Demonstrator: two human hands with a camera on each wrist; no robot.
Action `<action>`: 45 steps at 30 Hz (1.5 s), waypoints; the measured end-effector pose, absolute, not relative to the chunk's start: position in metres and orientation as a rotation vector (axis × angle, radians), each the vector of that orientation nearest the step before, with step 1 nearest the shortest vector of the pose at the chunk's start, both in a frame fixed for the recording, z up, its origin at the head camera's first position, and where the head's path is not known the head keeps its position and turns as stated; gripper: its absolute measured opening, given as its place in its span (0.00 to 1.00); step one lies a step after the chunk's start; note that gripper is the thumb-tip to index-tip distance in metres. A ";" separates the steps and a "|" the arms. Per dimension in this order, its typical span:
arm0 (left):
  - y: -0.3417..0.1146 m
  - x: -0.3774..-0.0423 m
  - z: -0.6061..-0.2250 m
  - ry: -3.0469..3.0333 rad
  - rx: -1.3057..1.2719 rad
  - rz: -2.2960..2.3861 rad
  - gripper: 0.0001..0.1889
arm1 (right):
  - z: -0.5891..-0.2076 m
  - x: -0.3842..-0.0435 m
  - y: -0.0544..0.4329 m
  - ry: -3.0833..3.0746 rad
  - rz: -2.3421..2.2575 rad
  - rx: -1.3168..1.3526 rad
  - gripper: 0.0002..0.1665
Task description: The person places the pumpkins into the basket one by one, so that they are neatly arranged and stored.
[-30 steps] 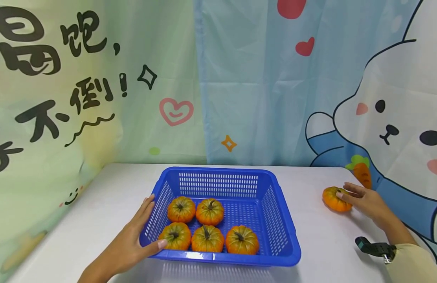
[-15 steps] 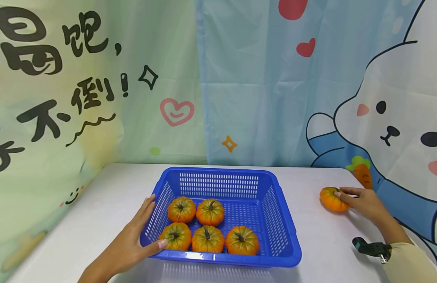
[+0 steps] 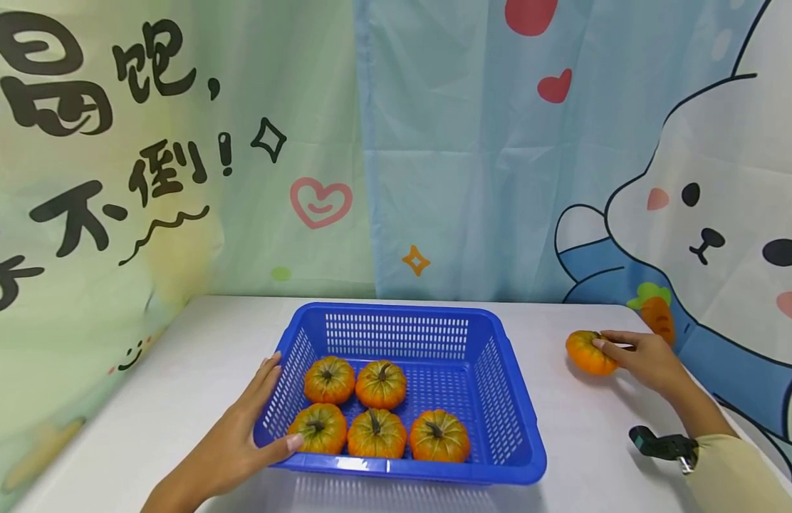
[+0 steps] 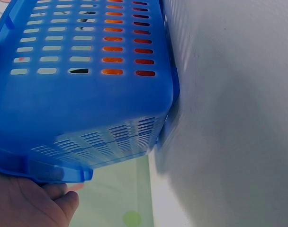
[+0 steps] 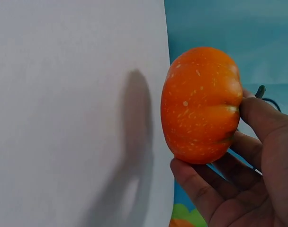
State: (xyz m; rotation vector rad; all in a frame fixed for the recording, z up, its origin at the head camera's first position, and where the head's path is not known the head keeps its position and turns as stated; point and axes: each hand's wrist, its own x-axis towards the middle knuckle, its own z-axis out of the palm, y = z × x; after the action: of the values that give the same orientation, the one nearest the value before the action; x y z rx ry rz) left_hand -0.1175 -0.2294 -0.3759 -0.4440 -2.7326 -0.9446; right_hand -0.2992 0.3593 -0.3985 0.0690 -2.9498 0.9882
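Observation:
A blue plastic basket (image 3: 396,470) with slotted walls holds several small orange-green pumpkins (image 3: 377,433). At its left front corner, my left hand (image 3: 232,434) holds the rim, with the thumb over the front edge and the fingers along the left side. The left wrist view shows those fingertips at the rim, below the slotted wall. To the right of the basket, my right hand (image 3: 649,363) grips another pumpkin (image 3: 590,353) between thumb and fingers. In the right wrist view, this pumpkin is held off the white table, its shadow apart from it.
The white table (image 3: 575,427) extends around the basket. Behind it hangs a printed curtain (image 3: 428,149) with a cartoon bear and lettering. A black device (image 3: 665,445) sits at the right sleeve.
My right hand has closed on the pumpkin at the right, lifted it and moved left toward the basket. The left hand and the basket stay where they were.

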 end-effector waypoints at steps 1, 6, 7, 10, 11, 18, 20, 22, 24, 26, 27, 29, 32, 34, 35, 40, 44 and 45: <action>-0.230 -0.117 -0.376 -2.729 -0.447 -0.944 0.50 | -0.398 -0.300 0.357 -2.944 0.973 0.093 0.45; -0.231 -0.117 -0.376 -2.714 -0.461 -0.947 0.50 | -0.393 -0.302 0.345 -2.917 0.913 0.206 0.41; -0.231 -0.117 -0.376 -2.715 -0.461 -0.950 0.50 | -0.391 -0.303 0.343 -2.915 0.903 0.227 0.40; -0.230 -0.117 -0.376 -2.725 -0.452 -0.958 0.50 | -0.383 -0.303 0.336 -2.912 0.883 0.277 0.38; -0.230 -0.117 -0.376 -2.730 -0.447 -0.959 0.50 | -0.380 -0.303 0.333 -2.909 0.883 0.295 0.38; -0.228 -0.116 -0.375 -2.751 -0.420 -0.953 0.49 | -0.361 -0.298 0.313 -2.862 0.897 0.437 0.34; -0.228 -0.115 -0.375 -2.749 -0.426 -0.950 0.49 | -0.357 -0.297 0.308 -2.845 0.885 0.468 0.33; -0.228 -0.115 -0.374 -2.748 -0.432 -0.950 0.49 | -0.352 -0.295 0.303 -2.837 0.876 0.482 0.32; -0.228 -0.115 -0.374 -2.747 -0.437 -0.952 0.49 | -0.348 -0.294 0.298 -2.838 0.868 0.488 0.33; -0.229 -0.115 -0.373 -2.747 -0.442 -0.953 0.49 | -0.342 -0.292 0.292 -2.838 0.863 0.494 0.33; -0.229 -0.115 -0.373 -2.747 -0.443 -0.952 0.49 | -0.339 -0.291 0.289 -2.838 0.864 0.499 0.33; -0.229 -0.115 -0.374 -2.742 -0.446 -0.943 0.49 | -0.334 -0.290 0.283 -2.832 0.858 0.510 0.33; -0.230 -0.116 -0.375 -2.733 -0.455 -0.930 0.50 | -0.325 -0.287 0.275 -2.826 0.862 0.533 0.33; -0.230 -0.116 -0.375 -2.728 -0.457 -0.926 0.50 | -0.321 -0.285 0.270 -2.823 0.856 0.546 0.33; -0.231 -0.117 -0.376 -2.726 -0.458 -0.929 0.50 | -0.319 -0.284 0.267 -2.820 0.860 0.555 0.33; -0.230 -0.117 -0.377 -2.729 -0.457 -0.932 0.50 | -0.312 -0.278 0.256 -2.790 0.918 0.588 0.33; -0.230 -0.117 -0.377 -2.726 -0.463 -0.930 0.50 | -0.307 -0.274 0.248 -2.774 0.975 0.618 0.32; -0.230 -0.117 -0.377 -2.725 -0.464 -0.930 0.50 | -0.306 -0.273 0.246 -2.771 0.981 0.627 0.32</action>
State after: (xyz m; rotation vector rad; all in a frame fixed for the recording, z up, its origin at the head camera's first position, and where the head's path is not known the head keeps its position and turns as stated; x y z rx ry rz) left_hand -0.1174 -0.2299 -0.3768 -0.4636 -2.7254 -0.9303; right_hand -0.2729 0.2460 -0.3062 0.6269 -2.7705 0.9811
